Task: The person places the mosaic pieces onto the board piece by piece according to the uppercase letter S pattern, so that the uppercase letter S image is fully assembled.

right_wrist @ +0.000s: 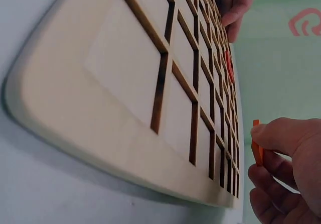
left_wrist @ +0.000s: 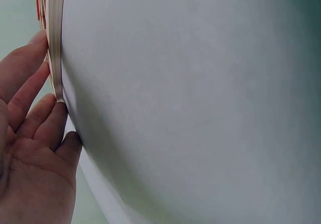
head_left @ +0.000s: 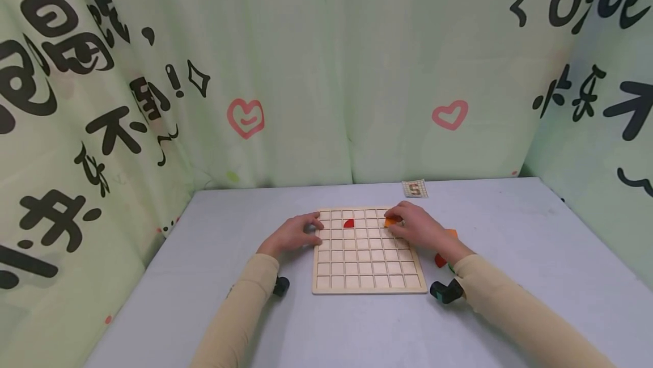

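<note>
A square wooden grid board point(head_left: 369, 283) lies flat on the table, its face divided into small square recesses. One red quarter-round piece point(head_left: 349, 223) sits in a cell toward the far side. At the board's left edge rests my left hand point(head_left: 292, 234); in the left wrist view its fairly straight fingers point(left_wrist: 40, 126) touch the side. My right hand point(head_left: 415, 227) pinches a thin orange tile point(right_wrist: 257, 151) between thumb and fingers, over the far right part of the grid. The right wrist view has the board's near right corner point(right_wrist: 55, 78) in front.
Beside the right forearm lie loose pieces, partly hidden: an orange one point(head_left: 452, 233), a red one point(head_left: 440, 261) and a green one point(head_left: 451, 268). A small printed card point(head_left: 415, 189) is near the table's back edge. Printed curtains point(head_left: 306, 73) stand behind and at both sides.
</note>
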A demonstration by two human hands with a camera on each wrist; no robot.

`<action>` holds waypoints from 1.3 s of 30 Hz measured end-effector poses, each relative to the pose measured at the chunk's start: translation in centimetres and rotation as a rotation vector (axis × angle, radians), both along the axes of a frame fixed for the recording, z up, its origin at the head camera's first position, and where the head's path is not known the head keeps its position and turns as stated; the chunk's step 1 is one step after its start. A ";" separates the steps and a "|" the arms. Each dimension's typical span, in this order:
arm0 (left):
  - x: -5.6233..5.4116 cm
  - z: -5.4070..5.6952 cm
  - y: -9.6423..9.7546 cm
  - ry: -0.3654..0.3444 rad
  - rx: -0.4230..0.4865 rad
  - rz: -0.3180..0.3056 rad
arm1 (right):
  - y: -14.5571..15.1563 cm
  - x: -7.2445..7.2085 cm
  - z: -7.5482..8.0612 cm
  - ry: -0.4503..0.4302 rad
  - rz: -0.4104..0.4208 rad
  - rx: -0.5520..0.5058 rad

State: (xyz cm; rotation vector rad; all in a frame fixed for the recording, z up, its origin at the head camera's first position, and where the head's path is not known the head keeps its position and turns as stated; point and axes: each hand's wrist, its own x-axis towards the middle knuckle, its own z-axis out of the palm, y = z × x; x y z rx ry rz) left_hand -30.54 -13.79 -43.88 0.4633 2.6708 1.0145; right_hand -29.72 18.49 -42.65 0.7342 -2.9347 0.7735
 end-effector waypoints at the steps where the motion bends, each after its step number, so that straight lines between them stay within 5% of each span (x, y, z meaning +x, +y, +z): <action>1: 0.0 0.0 0.0 0.001 0.001 0.000 | -0.2 0.0 0.1 -0.006 0.008 -0.003; 16: 0.1 0.0 0.2 -0.006 0.007 0.009 | -3.1 -1.0 0.2 -0.075 0.054 -0.054; 39: 0.1 -0.2 0.1 -0.013 0.001 0.013 | -5.2 -2.6 -0.6 -0.063 0.100 -0.028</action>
